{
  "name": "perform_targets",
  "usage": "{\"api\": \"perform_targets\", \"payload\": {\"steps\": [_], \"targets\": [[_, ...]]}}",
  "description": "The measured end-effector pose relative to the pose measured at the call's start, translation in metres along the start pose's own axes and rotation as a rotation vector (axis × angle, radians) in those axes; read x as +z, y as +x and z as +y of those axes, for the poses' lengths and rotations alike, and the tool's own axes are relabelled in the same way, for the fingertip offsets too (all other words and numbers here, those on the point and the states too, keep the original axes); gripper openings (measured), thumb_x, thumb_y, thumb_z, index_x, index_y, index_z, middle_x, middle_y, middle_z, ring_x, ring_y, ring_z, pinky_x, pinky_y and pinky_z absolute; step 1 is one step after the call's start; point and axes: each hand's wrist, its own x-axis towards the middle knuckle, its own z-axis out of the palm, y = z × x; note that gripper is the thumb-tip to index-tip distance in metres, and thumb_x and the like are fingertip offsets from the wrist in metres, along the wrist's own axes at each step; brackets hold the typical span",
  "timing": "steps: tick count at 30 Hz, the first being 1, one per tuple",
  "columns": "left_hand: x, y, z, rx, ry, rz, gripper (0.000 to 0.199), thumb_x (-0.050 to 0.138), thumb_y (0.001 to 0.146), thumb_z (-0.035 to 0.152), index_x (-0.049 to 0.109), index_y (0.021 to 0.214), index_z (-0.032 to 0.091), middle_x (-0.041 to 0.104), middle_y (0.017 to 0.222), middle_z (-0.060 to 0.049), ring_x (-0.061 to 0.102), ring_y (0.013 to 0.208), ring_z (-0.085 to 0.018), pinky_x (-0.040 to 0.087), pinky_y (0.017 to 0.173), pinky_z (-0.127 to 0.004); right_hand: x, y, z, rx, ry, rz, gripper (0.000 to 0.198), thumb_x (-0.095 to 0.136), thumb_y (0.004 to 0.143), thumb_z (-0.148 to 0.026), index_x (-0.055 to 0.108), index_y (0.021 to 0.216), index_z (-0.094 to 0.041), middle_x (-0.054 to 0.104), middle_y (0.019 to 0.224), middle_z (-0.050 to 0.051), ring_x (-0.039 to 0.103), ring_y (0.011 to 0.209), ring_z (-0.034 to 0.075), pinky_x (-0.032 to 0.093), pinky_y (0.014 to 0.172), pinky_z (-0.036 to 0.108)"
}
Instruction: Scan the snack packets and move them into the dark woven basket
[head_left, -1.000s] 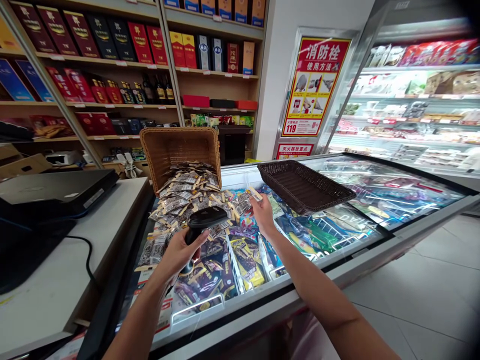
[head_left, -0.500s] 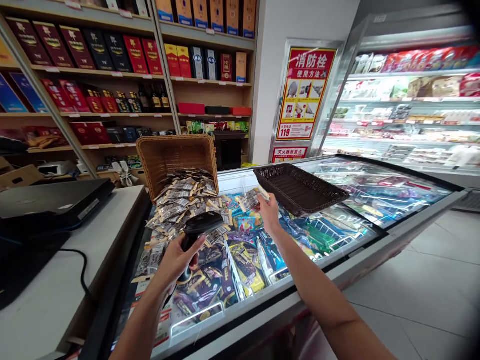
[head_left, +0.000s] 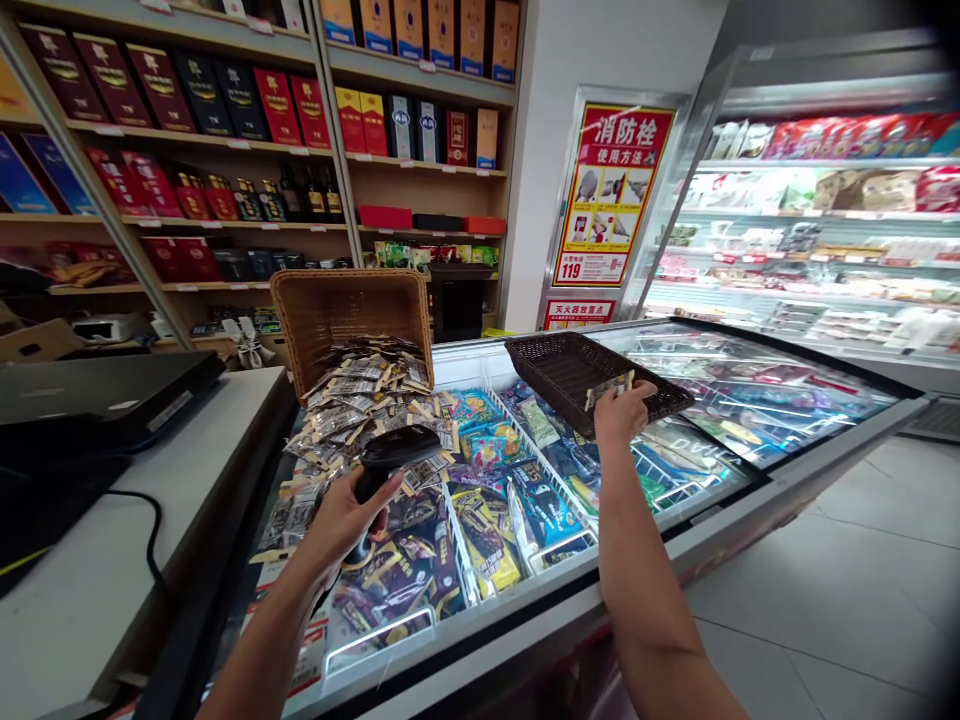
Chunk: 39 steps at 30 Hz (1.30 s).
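My left hand (head_left: 352, 515) grips a black handheld barcode scanner (head_left: 397, 447) over the left part of the freezer. My right hand (head_left: 624, 408) has its fingers closed on a small snack packet (head_left: 606, 388) with a pale card edge, held over the near side of a dark brown wicker tray (head_left: 551, 372). A tan wicker basket (head_left: 352, 300) lies on its side at the back left. From its mouth a heap of similar packets (head_left: 367, 390) spreads over the freezer glass, and some lie under the scanner.
The glass-topped chest freezer (head_left: 570, 590) holds bagged ice creams in wire dividers. A counter (head_left: 225, 450) with a dark flat device (head_left: 112, 395) and a black cable stands at left. Shelves of boxed bottles (head_left: 217, 95) rise behind; a lit refrigerated display (head_left: 817, 210) stands at right.
My right hand has carried the packet rightwards, from above the freezer glass to over the dark tray. My left hand keeps the scanner in nearly the same place.
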Motion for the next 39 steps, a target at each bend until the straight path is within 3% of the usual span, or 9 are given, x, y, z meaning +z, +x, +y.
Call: {"api": "perform_targets", "payload": {"steps": [7, 9, 13, 17, 19, 24, 29, 33, 39], "targets": [[0.004, 0.005, -0.003, 0.016, 0.087, 0.062, 0.059, 0.081, 0.059, 0.079, 0.061, 0.065, 0.025, 0.052, 0.042, 0.004, 0.046, 0.041, -0.014, 0.034, 0.043, -0.025, -0.008, -0.001, -0.006, -0.002, -0.143, -0.107, 0.032, 0.044, 0.107, -0.018, 0.047, 0.137, -0.008, 0.072, 0.11, 0.025, 0.074, 0.104, 0.033, 0.054, 0.088, 0.041], [0.006, 0.006, -0.006, 0.0, 0.051, 0.091, 0.057, 0.083, 0.061, 0.078, 0.063, 0.07, 0.025, 0.054, 0.044, 0.004, 0.049, 0.044, -0.015, 0.038, 0.045, -0.026, -0.008, -0.004, -0.005, -0.092, -0.097, -0.144, 0.034, 0.053, 0.103, -0.017, 0.048, 0.136, -0.007, 0.069, 0.121, 0.027, 0.071, 0.111, 0.035, 0.053, 0.092, 0.042], [0.007, 0.003, -0.003, -0.011, -0.006, 0.071, 0.058, 0.084, 0.064, 0.077, 0.063, 0.072, 0.024, 0.053, 0.045, 0.004, 0.048, 0.044, -0.014, 0.038, 0.047, -0.025, -0.005, -0.008, 0.0, -0.228, -0.03, -0.009, 0.034, 0.057, 0.098, -0.014, 0.054, 0.132, -0.006, 0.052, 0.144, 0.038, 0.053, 0.136, 0.046, 0.045, 0.108, 0.053], [0.002, 0.001, 0.003, -0.005, -0.007, 0.087, 0.058, 0.086, 0.064, 0.074, 0.063, 0.071, 0.022, 0.054, 0.047, 0.002, 0.046, 0.044, -0.014, 0.036, 0.047, -0.025, 0.003, -0.026, -0.014, -0.325, 0.076, 0.06, 0.031, 0.055, 0.099, -0.017, 0.06, 0.129, -0.011, 0.049, 0.152, 0.032, 0.044, 0.143, 0.044, 0.04, 0.113, 0.059], [0.0, 0.002, 0.005, 0.003, -0.014, 0.098, 0.057, 0.086, 0.064, 0.073, 0.063, 0.071, 0.021, 0.054, 0.049, 0.003, 0.047, 0.045, -0.014, 0.037, 0.047, -0.025, 0.01, -0.047, -0.029, -0.437, 0.135, -0.064, 0.029, 0.054, 0.1, -0.019, 0.062, 0.128, -0.014, 0.057, 0.145, 0.026, 0.051, 0.137, 0.039, 0.042, 0.113, 0.055], [-0.004, 0.003, 0.008, -0.033, -0.052, 0.095, 0.056, 0.091, 0.061, 0.068, 0.068, 0.077, 0.02, 0.061, 0.057, 0.001, 0.048, 0.048, -0.013, 0.038, 0.047, -0.026, 0.033, -0.12, -0.055, -0.777, 0.281, -0.632, 0.032, 0.058, 0.101, -0.025, 0.066, 0.131, -0.018, 0.067, 0.135, 0.017, 0.06, 0.13, 0.031, 0.044, 0.116, 0.046], [-0.005, 0.006, 0.006, -0.013, -0.063, 0.118, 0.057, 0.091, 0.061, 0.069, 0.069, 0.078, 0.019, 0.063, 0.06, 0.0, 0.049, 0.048, -0.012, 0.04, 0.049, -0.026, 0.052, -0.162, -0.058, -0.762, 0.325, -0.98, 0.056, 0.069, 0.099, -0.047, 0.057, 0.147, -0.022, 0.06, 0.152, 0.015, 0.05, 0.147, 0.034, 0.039, 0.123, 0.051], [-0.007, 0.008, 0.003, -0.013, -0.11, 0.15, 0.06, 0.093, 0.06, 0.067, 0.068, 0.083, 0.018, 0.065, 0.064, 0.001, 0.049, 0.048, -0.011, 0.037, 0.049, -0.025, 0.069, -0.174, -0.056, -0.696, 0.263, -1.102, 0.079, 0.078, 0.09, -0.058, 0.051, 0.153, -0.017, 0.055, 0.156, 0.021, 0.045, 0.151, 0.04, 0.038, 0.123, 0.055], [-0.006, 0.006, 0.004, -0.025, -0.085, 0.135, 0.056, 0.092, 0.06, 0.065, 0.068, 0.081, 0.02, 0.063, 0.061, 0.001, 0.049, 0.048, -0.012, 0.037, 0.048, -0.025, 0.078, -0.177, -0.056, -0.624, 0.307, -1.072, 0.087, 0.089, 0.079, -0.056, 0.056, 0.149, -0.016, 0.059, 0.151, 0.02, 0.045, 0.15, 0.039, 0.038, 0.124, 0.053]]}}
